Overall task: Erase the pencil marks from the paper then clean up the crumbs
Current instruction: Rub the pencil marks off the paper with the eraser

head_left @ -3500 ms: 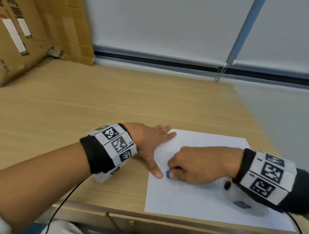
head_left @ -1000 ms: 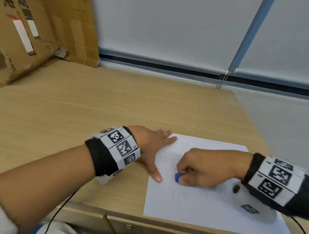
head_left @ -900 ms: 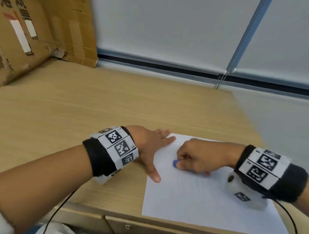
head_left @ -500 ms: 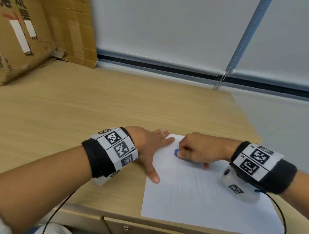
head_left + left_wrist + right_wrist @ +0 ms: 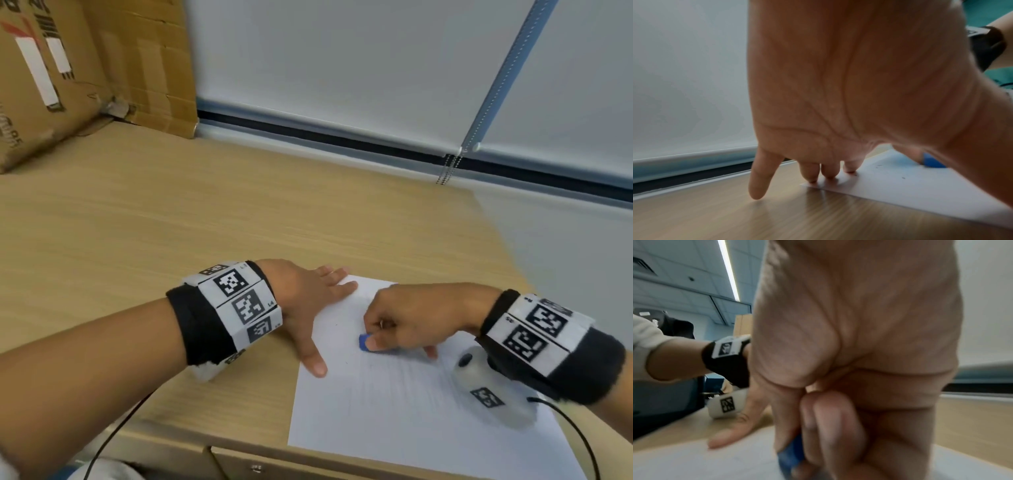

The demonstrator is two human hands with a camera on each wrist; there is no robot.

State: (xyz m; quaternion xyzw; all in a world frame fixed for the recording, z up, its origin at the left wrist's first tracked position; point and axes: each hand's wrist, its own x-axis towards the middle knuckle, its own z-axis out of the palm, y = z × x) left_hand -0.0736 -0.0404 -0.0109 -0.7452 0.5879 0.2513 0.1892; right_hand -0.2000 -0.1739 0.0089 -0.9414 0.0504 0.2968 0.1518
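The left hand (image 5: 301,301) lay flat, fingers (image 5: 828,172) straight on the paper's (image 5: 394,404) far-left corner to pin it to the desk (image 5: 171,222), while the right hand (image 5: 407,318) pinched the blue eraser (image 5: 363,342) against the sheet for rubbing.

Wooden desk (image 5: 144,219) — white roller blinds (image 5: 325,58) behind; cardboard boxes (image 5: 68,68) far left; ceiling strip light (image 5: 728,269).

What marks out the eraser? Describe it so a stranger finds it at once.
Start at the wooden desk and go to the white sheet of paper near its front edge. On the sheet's upper left part, the right hand pinches a small eraser against the paper, beside the flat left hand. It is the only blue thing on the sheet.
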